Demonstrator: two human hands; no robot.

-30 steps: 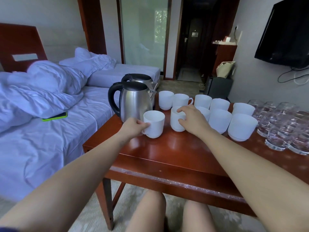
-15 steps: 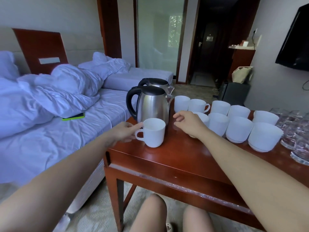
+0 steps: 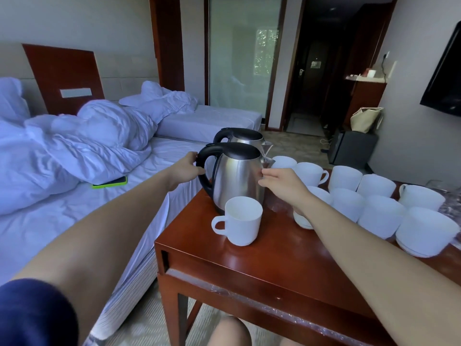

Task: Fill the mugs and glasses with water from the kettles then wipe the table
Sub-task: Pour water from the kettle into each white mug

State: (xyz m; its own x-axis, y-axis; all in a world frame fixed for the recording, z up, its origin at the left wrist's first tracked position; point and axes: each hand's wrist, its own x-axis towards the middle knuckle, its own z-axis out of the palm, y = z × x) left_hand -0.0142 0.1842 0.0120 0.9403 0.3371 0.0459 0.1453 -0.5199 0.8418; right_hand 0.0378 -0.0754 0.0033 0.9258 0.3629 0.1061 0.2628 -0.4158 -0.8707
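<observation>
At the end of the table, the left hand curls round the handle of the near kettle, arm outstretched. The right hand lays relaxed fingertips against its steel side.

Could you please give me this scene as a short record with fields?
left hand: grips the near kettle by its black handle
right hand: fingertips at that kettle's side, below the spout
far kettle: right behind the near one, untouched
front mug: upright, alone before the near kettle, looks empty
other mugs: clustered to the right on the table
pouring: not yet begun
</observation>
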